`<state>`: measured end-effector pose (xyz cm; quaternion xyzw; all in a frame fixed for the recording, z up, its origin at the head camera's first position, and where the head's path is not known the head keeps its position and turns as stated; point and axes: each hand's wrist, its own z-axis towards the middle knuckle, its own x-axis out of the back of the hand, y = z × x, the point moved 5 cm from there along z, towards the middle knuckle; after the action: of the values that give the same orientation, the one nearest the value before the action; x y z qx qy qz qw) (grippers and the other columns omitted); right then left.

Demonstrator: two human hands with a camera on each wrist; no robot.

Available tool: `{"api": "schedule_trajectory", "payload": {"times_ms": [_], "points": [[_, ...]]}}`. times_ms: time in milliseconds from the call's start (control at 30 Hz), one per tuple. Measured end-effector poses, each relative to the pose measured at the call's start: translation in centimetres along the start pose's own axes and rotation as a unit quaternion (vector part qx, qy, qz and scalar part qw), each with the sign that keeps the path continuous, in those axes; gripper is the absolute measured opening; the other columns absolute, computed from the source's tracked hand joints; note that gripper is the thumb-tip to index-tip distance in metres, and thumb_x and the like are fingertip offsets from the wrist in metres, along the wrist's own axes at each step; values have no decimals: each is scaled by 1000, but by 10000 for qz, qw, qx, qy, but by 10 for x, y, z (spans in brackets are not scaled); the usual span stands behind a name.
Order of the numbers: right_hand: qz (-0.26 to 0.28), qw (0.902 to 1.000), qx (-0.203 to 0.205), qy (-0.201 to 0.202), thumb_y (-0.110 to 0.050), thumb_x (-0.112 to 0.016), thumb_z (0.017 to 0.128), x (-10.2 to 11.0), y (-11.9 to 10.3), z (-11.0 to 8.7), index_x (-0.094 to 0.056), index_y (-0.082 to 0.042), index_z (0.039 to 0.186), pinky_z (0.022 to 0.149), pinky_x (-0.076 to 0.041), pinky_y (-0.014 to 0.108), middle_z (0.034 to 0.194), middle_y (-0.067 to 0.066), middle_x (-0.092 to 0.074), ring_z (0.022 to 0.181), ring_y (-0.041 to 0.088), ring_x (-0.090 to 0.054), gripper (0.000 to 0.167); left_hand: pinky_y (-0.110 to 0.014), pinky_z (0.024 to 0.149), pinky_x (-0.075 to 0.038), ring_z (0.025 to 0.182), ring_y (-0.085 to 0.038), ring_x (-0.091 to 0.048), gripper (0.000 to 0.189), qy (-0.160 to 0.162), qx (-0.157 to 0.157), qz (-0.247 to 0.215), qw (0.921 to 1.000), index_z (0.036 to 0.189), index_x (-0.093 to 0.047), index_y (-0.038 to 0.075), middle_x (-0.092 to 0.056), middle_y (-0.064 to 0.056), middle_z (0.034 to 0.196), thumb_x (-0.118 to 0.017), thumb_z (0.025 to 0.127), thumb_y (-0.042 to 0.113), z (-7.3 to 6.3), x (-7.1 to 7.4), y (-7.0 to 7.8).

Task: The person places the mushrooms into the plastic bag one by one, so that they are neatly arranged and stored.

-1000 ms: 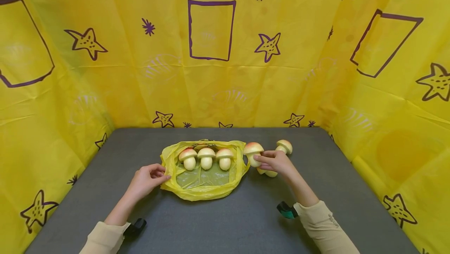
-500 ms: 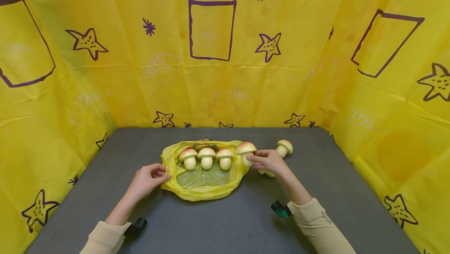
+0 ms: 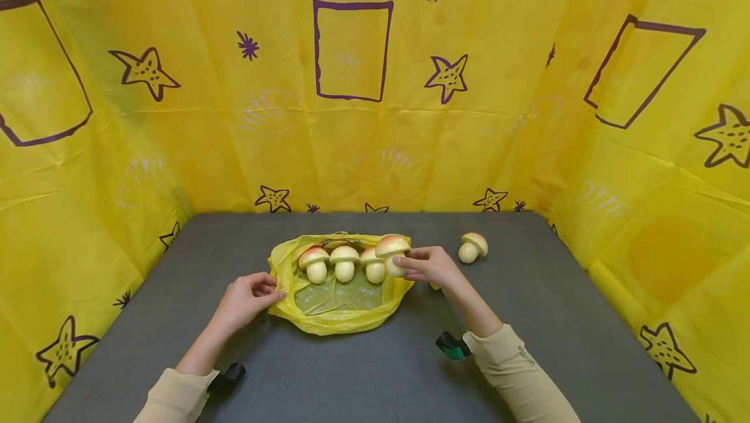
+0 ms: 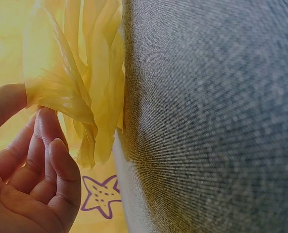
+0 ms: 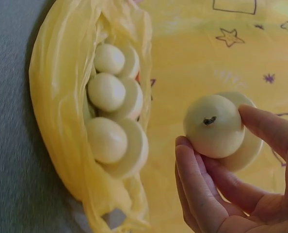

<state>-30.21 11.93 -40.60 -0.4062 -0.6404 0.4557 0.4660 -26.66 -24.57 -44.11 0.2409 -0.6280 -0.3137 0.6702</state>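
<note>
A yellow plastic bag (image 3: pixel 340 324) lies with its mouth spread wide on the dark table. Three toy mushrooms (image 3: pixel 344 263) with reddish caps sit in a row inside it. My left hand (image 3: pixel 245 300) pinches the bag's left rim between thumb and fingers; the left wrist view shows the gathered plastic (image 4: pixel 66 102). My right hand (image 3: pixel 432 268) holds another toy mushroom (image 3: pixel 391 248) by its stem, over the bag's right side and overlapping the rightmost mushroom in the head view. A dark spot marks the stem end of this held mushroom (image 5: pixel 213 127) in the right wrist view.
One more mushroom (image 3: pixel 473 247) lies on the grey table (image 3: pixel 363 377) to the right. A sliver of another mushroom (image 3: pixel 434 286) shows below my right hand, mostly hidden by it. Yellow cloth (image 3: pixel 351 150) with purple drawings walls the table on the back and both sides.
My right hand has carried the held mushroom leftward, from beside the bag's right rim to over its mouth. My left hand stays at the left rim.
</note>
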Motion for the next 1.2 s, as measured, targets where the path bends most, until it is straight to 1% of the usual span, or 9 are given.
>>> {"api": "schedule_trajectory", "payload": {"times_ms": [167, 367, 600, 767, 900, 1000, 1100, 1133, 1200], "points": [[90, 9998, 59, -162, -26, -73, 83, -12, -5, 2, -57, 7, 124, 78, -55, 32, 117, 24, -63, 86, 22, -70, 55, -23, 59, -46, 73, -14, -56, 34, -14, -7, 20, 10000, 99, -66, 4, -66, -4, 84, -76, 80, 30, 0, 0, 0], [-13, 9996, 86, -277, -30, -73, 83, -25, -10, 6, -62, 3, 118, 78, -55, 32, 112, 19, -66, 86, 22, -70, 49, -22, 60, -46, 73, -14, -57, 34, -4, -32, 14, 10000, 98, -66, 3, -66, -4, 84, -77, 79, 30, 0, 0, -1], [77, 9992, 58, -379, -28, -74, 82, -38, -12, 8, -62, 4, 117, 84, -53, 40, 123, 24, -60, 90, 27, -70, 50, -23, 59, -46, 72, -13, -56, 34, -25, -35, 27, 10000, 97, -66, 4, -66, -4, 83, -77, 79, 31, 0, -1, -2], [66, 9990, 111, -432, -27, -75, 81, -47, -12, 9, -60, 6, 121, 84, -53, 42, 127, 26, -57, 89, 26, -70, 54, -23, 58, -46, 71, -13, -56, 33, -16, -61, 1, 10000, 96, -66, 4, -66, -4, 82, -77, 79, 30, 1, 0, -2], [17, 9982, 190, -565, -28, -74, 82, -56, -11, 12, -67, 3, 109, 84, -53, 42, 119, 20, -63, 89, 25, -70, 42, -22, 58, -46, 70, -12, -56, 33, -10, -68, -4, 10000, 96, -66, 4, -66, -4, 82, -77, 79, 30, 1, 0, -1], [-40, 9977, 192, -649, -29, -73, 82, -63, -10, 15, -69, 2, 98, 84, -53, 42, 105, 16, -67, 89, 27, -69, 35, -23, 58, -46, 71, -13, -56, 33, -27, -54, 3, 10000, 96, -66, 4, -65, -4, 82, -77, 79, 30, 1, 0, -1], [-26, 9975, 179, -682, -30, -74, 82, -70, -11, 16, -68, 2, 100, 83, -53, 41, 98, 13, -68, 88, 26, -70, 36, -23, 58, -46, 71, -13, -56, 34, -56, -10, -4, 10000, 97, -66, 4, -65, -4, 83, -76, 79, 31, 0, 0, -2], [-6, 9972, 172, -734, -29, -73, 83, -73, -11, 16, -68, 3, 100, 83, -53, 42, 96, 14, -69, 87, 26, -70, 36, -23, 58, -46, 71, -14, -56, 35, -62, 5, -11, 10000, 97, -66, 4, -65, -4, 83, -76, 79, 31, 0, 0, -2], [39, 9972, 140, -740, -28, -74, 83, -78, -12, 15, -68, 3, 102, 83, -53, 42, 96, 13, -69, 84, 24, -70, 37, -23, 58, -46, 72, -14, -56, 35, -69, 26, -12, 10000, 98, -66, 4, -65, -4, 83, -76, 79, 32, 0, 0, -2]]}}
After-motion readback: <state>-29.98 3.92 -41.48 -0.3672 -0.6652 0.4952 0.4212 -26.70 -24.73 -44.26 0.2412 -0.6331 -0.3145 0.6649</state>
